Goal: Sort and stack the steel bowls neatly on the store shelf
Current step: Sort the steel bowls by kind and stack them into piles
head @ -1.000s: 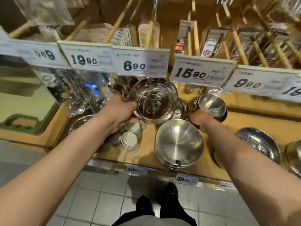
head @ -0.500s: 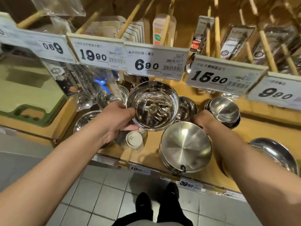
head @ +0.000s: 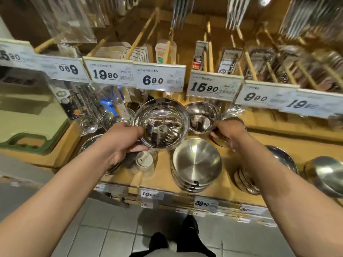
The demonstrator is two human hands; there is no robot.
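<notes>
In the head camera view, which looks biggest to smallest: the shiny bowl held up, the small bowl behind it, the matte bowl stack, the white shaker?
1. Held shiny bowl and matte bowl stack: alike; the held one is lifted nearer the camera, so unsure.
2. Small bowl.
3. White shaker.

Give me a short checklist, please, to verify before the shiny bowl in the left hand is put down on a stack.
1. Left hand grips the shiny bowl by its near rim: ok.
2. Shiny bowl is free of loose items: cannot tell, reflections hide the inside.
3. Right hand holds the smaller bowl steady: ok, fingers curl on its rim.
4. Matte stack at the shelf front is upright and uncovered: ok.
5. Shiny bowl matches that stack in size: cannot tell.
6. Shaker sits clear of the stack: ok.
</notes>
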